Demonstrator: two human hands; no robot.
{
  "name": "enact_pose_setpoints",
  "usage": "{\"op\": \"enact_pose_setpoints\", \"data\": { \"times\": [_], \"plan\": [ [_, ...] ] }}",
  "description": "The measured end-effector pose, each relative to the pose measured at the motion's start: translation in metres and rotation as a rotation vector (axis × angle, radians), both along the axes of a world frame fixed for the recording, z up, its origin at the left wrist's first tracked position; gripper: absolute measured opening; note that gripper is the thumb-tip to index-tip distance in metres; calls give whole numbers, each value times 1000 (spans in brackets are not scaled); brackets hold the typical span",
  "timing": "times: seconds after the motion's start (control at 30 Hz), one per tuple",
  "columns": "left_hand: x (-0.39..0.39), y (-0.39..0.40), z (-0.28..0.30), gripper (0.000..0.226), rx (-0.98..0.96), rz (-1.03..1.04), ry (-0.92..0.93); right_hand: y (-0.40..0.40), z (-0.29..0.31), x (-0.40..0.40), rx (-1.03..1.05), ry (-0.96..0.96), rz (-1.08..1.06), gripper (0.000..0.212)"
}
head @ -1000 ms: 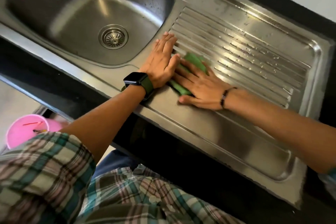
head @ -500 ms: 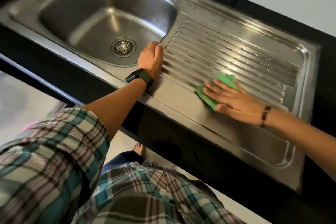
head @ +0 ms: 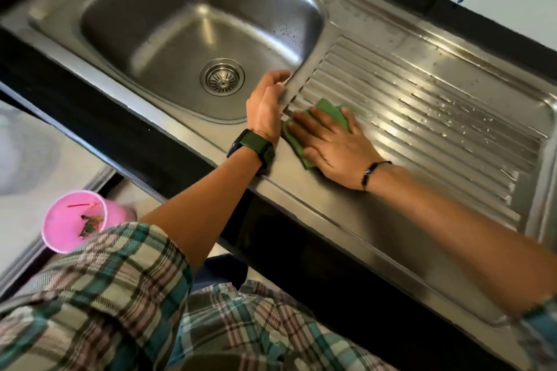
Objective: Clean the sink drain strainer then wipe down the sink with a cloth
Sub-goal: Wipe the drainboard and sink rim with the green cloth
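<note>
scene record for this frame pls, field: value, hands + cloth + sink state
left hand: fingers curled over the basin's right rim, wrist with a watch
right hand: flat, fingers straight, pressing on the green cloth
green cloth: on the near-left end of the ribbed drainboard, beside the left hand
strainer: seated in the drain of the basin
drainboard: droplets visible at the far right of the ribs
off-counter: pink bucket on the floor, lower left, some scraps inside

Right hand point(head: 334, 144) presses green cloth point(head: 328, 113) on drainboard point(head: 437, 105); left hand point(head: 266, 105) grips basin edge.
</note>
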State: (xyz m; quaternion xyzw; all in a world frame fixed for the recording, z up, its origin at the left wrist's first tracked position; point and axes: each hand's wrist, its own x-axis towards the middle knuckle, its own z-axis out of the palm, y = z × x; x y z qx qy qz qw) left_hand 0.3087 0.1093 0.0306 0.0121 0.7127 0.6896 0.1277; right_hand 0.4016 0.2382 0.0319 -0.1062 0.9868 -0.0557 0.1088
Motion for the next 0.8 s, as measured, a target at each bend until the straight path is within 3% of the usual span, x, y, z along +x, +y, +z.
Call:
{"op": "enact_pose_setpoints", "data": {
  "times": [0.17, 0.3, 0.4, 0.57, 0.67, 0.8],
  "plan": [
    [0, 4, -2, 40, 25, 148, 29, -36, -9, -45, -2, 76, -120, 52],
    [8, 8, 3, 46, -49, 124, 146, -49, -11, -72, 53, 79, -215, 64],
    [10, 7, 7, 49, -50, 168, 127, -55, -8, -75, 33, 87, -247, 67],
    [17, 7, 9, 48, -144, 61, 202, -56, -4, -28, -41, 130, -342, 62],
    [14, 7, 8, 45, -109, 94, 174, -44, -6, 21, -97, 187, -383, 50],
    [13, 7, 7, 43, -59, 76, 168, -44, -8, 40, -66, 146, -434, 50]
  ]
}}
